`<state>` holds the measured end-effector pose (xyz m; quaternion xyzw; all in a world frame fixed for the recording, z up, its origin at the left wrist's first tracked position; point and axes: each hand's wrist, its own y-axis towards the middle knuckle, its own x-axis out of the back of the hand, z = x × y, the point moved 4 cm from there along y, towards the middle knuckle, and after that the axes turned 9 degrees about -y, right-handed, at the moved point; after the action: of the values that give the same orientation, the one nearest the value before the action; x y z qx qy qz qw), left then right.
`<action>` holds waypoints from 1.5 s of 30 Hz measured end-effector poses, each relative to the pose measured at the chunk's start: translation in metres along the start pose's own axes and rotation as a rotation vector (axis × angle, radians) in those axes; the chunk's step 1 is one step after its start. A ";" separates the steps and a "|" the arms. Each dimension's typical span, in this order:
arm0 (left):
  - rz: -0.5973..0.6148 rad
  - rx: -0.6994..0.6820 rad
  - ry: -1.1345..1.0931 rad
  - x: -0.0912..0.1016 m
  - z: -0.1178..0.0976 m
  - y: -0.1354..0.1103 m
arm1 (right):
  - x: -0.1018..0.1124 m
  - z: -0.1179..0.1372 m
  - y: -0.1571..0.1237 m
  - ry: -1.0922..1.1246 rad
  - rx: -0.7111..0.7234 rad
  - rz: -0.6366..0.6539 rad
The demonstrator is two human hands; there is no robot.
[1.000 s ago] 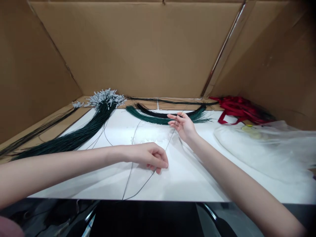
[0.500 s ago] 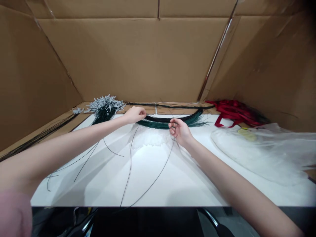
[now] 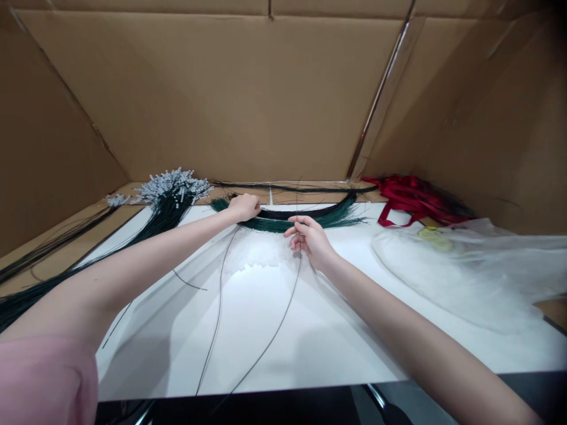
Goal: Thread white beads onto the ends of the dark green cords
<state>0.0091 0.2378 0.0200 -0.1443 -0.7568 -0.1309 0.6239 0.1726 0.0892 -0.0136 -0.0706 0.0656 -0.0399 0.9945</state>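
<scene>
A curved bundle of thin green and black wires (image 3: pixel 330 219) lies across the far part of the white table. My left hand (image 3: pixel 245 207) is closed at the bundle's left part; its fingers hide what they grip. Nearer the middle, in front of the bundle, my right hand (image 3: pixel 310 241) pinches a thin dark wire (image 3: pixel 283 320), its other fingers loosely curled. That wire sticks up above the fingers and hangs in a curve past the table's near edge. A second thin wire (image 3: pixel 220 295) runs from below my left hand to that edge. White small pieces (image 3: pixel 254 252) lie between the hands.
At the left, green wire stems with pale beaded tips (image 3: pixel 172 186) lie in a thick bunch. Red straps (image 3: pixel 410 198) and a translucent plastic bag (image 3: pixel 452 277) occupy the right. Cardboard walls (image 3: pixel 204 88) enclose the back and sides of the white table (image 3: pixel 349 336).
The view has shifted slightly. My right hand has moved a little left, nearer my left hand, with the thin wire still in its fingers. My left hand stays closed at the bundle.
</scene>
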 end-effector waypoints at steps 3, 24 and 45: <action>-0.013 -0.002 -0.009 0.002 -0.001 -0.001 | -0.001 0.000 -0.002 0.016 -0.070 0.000; -0.334 -0.020 -0.379 0.058 0.018 -0.022 | -0.005 0.003 -0.014 0.142 -0.311 -0.060; -0.460 -0.102 -0.721 0.058 0.052 -0.052 | -0.007 -0.003 -0.015 -0.016 -0.380 0.015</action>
<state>-0.0686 0.2126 0.0658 -0.0388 -0.9315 -0.2449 0.2662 0.1646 0.0750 -0.0134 -0.2571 0.0645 -0.0187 0.9640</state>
